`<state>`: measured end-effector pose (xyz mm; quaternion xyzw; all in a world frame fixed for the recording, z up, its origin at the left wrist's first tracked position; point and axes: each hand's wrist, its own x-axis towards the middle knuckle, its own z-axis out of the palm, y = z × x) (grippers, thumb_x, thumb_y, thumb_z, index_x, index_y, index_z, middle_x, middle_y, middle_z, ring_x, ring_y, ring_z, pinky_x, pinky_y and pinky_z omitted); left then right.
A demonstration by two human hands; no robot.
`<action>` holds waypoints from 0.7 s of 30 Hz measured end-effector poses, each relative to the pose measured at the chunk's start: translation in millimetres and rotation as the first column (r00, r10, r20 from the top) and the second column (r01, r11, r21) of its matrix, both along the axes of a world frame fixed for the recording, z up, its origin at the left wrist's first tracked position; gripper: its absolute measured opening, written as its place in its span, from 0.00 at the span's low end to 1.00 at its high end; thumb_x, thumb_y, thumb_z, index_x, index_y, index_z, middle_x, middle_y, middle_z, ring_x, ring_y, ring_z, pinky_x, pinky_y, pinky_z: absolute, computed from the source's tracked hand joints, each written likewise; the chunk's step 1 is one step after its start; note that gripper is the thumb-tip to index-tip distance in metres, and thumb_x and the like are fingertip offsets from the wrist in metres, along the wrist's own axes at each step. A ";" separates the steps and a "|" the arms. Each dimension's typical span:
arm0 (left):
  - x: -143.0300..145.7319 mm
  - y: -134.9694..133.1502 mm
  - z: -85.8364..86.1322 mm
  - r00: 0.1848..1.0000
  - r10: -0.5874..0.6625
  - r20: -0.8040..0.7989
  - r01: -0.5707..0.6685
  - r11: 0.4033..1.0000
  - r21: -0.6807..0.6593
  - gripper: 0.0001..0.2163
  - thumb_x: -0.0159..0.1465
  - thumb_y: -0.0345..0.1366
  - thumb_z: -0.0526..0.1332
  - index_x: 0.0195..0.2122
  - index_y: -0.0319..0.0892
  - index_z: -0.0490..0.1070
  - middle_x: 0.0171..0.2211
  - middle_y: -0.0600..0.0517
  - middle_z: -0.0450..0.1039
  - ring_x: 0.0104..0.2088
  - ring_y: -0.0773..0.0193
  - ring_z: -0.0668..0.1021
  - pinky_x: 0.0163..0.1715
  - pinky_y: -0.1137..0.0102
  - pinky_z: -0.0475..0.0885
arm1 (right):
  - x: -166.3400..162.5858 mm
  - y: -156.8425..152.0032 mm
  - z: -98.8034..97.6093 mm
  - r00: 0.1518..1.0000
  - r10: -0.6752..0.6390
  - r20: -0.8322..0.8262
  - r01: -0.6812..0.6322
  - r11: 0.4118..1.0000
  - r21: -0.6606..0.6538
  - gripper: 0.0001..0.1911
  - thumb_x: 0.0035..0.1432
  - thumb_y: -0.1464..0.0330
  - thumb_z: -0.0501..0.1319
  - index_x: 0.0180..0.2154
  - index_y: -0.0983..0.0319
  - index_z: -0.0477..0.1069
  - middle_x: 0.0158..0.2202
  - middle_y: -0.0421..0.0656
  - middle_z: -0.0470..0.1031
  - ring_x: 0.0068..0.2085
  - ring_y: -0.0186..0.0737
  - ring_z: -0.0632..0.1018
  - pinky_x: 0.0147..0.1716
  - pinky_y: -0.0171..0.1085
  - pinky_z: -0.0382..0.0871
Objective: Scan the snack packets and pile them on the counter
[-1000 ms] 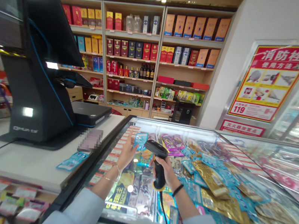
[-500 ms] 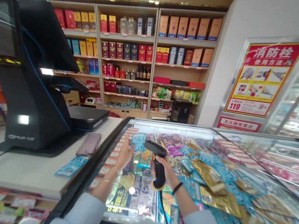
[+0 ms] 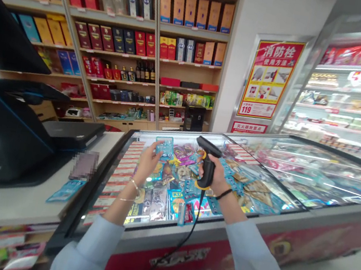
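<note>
My left hand (image 3: 147, 162), with a bracelet at the wrist, is over the left part of the glass-topped display case. Its thumb and fingers close on the edge of a small light-blue packet (image 3: 166, 149). A black and yellow barcode scanner (image 3: 208, 171) is in my right hand (image 3: 217, 177), fingers wrapped round its grip. The scanner's head points to the left, toward the packet, and its cable hangs down over the case front. Below both hands lie blue, purple and gold snack packets (image 3: 175, 200).
The long display case (image 3: 293, 203) stretches off to the right. At left, a black checkout terminal (image 3: 7, 126) stands on a white counter (image 3: 29, 202), with a blue packet (image 3: 66, 191) near the counter's edge. Shelves of boxes (image 3: 130, 42) line the back wall.
The view has shifted right and shows more of the case front. My left fingers have closed on the light-blue packet. The scanner stays in my right hand, its head still toward the left.
</note>
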<state>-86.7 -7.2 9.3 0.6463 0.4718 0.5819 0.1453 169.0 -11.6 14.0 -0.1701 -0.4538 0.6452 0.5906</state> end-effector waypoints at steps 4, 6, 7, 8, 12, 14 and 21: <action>54.2 -21.3 -8.8 0.995 -0.092 -0.038 0.091 0.996 -0.004 0.14 0.64 0.35 0.59 0.50 0.46 0.74 0.34 0.52 0.75 0.28 0.66 0.73 0.32 0.71 0.71 | 83.9 -25.9 -19.3 0.976 -0.213 -0.038 0.212 0.977 -0.027 0.15 0.50 0.58 0.63 0.36 0.60 0.71 0.27 0.38 0.74 0.16 0.29 0.68 0.13 0.30 0.62; 88.7 -22.6 -18.4 0.989 -0.134 -0.069 0.133 0.991 -0.020 0.14 0.64 0.34 0.59 0.50 0.45 0.74 0.34 0.52 0.75 0.28 0.66 0.73 0.33 0.70 0.71 | 116.2 -35.4 -39.7 0.947 -0.318 -0.052 0.315 0.947 -0.060 0.15 0.48 0.58 0.64 0.35 0.60 0.71 0.26 0.38 0.73 0.16 0.29 0.68 0.13 0.31 0.62; 106.3 -20.0 -23.1 0.986 -0.146 -0.086 0.144 0.989 -0.025 0.14 0.63 0.33 0.58 0.50 0.44 0.74 0.35 0.51 0.76 0.29 0.65 0.74 0.35 0.70 0.71 | 128.8 -38.6 -50.3 0.930 -0.362 -0.058 0.358 0.931 -0.079 0.15 0.48 0.57 0.63 0.35 0.60 0.70 0.26 0.37 0.73 0.16 0.29 0.67 0.14 0.31 0.62; 123.3 -15.7 -27.6 0.984 -0.148 -0.104 0.146 0.989 -0.027 0.14 0.63 0.31 0.58 0.49 0.44 0.74 0.37 0.50 0.76 0.31 0.64 0.75 0.37 0.69 0.72 | 139.0 -40.8 -60.2 0.914 -0.400 -0.067 0.393 0.915 -0.094 0.15 0.48 0.57 0.63 0.34 0.60 0.69 0.26 0.37 0.72 0.16 0.30 0.67 0.14 0.31 0.62; 175.6 9.9 -45.5 0.972 -0.095 -0.217 0.085 0.995 -0.054 0.15 0.63 0.28 0.56 0.51 0.41 0.72 0.47 0.44 0.74 0.43 0.58 0.77 0.48 0.62 0.71 | 160.7 -39.3 -88.3 0.879 -0.461 -0.120 0.447 0.885 -0.131 0.15 0.48 0.56 0.64 0.34 0.59 0.68 0.26 0.37 0.71 0.17 0.29 0.66 0.15 0.31 0.63; 189.3 20.2 -55.7 0.948 -0.047 -0.315 0.024 0.997 -0.078 0.16 0.64 0.29 0.56 0.53 0.40 0.70 0.50 0.41 0.72 0.50 0.55 0.75 0.53 0.60 0.69 | 164.6 -34.0 -96.1 0.874 -0.468 -0.133 0.450 0.881 -0.146 0.16 0.47 0.56 0.65 0.33 0.59 0.68 0.26 0.36 0.71 0.18 0.28 0.67 0.16 0.31 0.63; 193.3 29.2 -87.2 0.828 0.158 -0.537 -0.158 0.986 0.048 0.18 0.68 0.45 0.54 0.55 0.44 0.70 0.64 0.40 0.60 0.64 0.46 0.63 0.64 0.46 0.56 | 169.9 -17.0 -109.7 0.885 -0.456 -0.100 0.425 0.876 -0.227 0.16 0.46 0.56 0.66 0.33 0.60 0.69 0.25 0.36 0.72 0.17 0.29 0.68 0.15 0.31 0.64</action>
